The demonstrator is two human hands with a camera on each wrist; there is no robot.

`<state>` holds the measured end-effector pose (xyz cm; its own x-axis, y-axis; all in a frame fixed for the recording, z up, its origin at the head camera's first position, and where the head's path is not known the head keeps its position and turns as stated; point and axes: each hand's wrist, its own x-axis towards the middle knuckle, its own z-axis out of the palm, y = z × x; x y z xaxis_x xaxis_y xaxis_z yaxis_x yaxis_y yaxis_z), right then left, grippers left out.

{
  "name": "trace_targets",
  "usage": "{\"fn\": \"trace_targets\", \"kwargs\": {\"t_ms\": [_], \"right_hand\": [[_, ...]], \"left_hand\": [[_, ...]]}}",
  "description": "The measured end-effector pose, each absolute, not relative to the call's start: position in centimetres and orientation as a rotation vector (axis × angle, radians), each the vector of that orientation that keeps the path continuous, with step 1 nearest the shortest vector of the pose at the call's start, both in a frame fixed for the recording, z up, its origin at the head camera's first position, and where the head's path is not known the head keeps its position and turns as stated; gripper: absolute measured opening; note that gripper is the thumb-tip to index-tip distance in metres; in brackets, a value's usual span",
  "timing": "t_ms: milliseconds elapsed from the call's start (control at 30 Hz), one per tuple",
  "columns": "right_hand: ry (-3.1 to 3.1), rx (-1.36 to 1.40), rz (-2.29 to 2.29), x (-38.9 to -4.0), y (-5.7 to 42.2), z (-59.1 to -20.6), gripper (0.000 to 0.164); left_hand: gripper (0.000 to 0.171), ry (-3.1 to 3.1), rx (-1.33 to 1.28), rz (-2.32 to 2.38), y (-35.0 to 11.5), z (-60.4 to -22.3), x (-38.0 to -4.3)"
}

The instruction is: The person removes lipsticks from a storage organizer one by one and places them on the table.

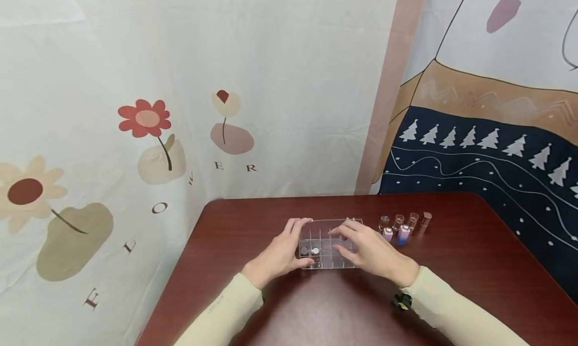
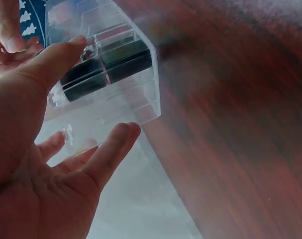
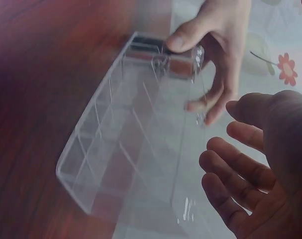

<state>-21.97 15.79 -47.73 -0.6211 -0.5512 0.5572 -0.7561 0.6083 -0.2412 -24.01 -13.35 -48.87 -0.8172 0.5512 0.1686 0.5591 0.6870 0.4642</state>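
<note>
A clear plastic compartment organizer [image 1: 331,243] rests on the table in the head view. My left hand [image 1: 282,248] grips its left end, thumb at the near edge and fingers at the far edge. In the left wrist view, dark tubes [image 2: 108,72] sit in compartments beside the thumb; the head view shows a round silver-white top [image 1: 315,251] among them. My right hand [image 1: 372,248] hovers over the organizer's right part with fingers loosely bent and nothing between them. In the right wrist view, its fingertips [image 3: 210,159] are apart from the clear wall, and the compartments nearest it hold nothing.
Several small cosmetic tubes stand right of the organizer, among them a pink-and-blue one [image 1: 403,234], a clear-capped one [image 1: 413,220] and a copper-coloured one [image 1: 426,219]. The dark red table [image 1: 253,230] meets hanging printed cloths [image 1: 289,110] at its back and left.
</note>
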Motion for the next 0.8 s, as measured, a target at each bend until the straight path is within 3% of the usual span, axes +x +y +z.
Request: {"fn": "trace_targets", "kwargs": {"t_ms": [300,800], "right_hand": [[-2.521,1.105,0.747,-22.2,13.2,-49.2,0.036],[-2.563,1.100,0.757,-22.6,11.0,-50.4,0.026]], "left_hand": [[0.105,-2.911,-0.951,-0.810,-13.7,-49.1,-24.0],[0.103,-2.878,-0.956,-0.796,-13.6,-48.9,-24.1]]}}
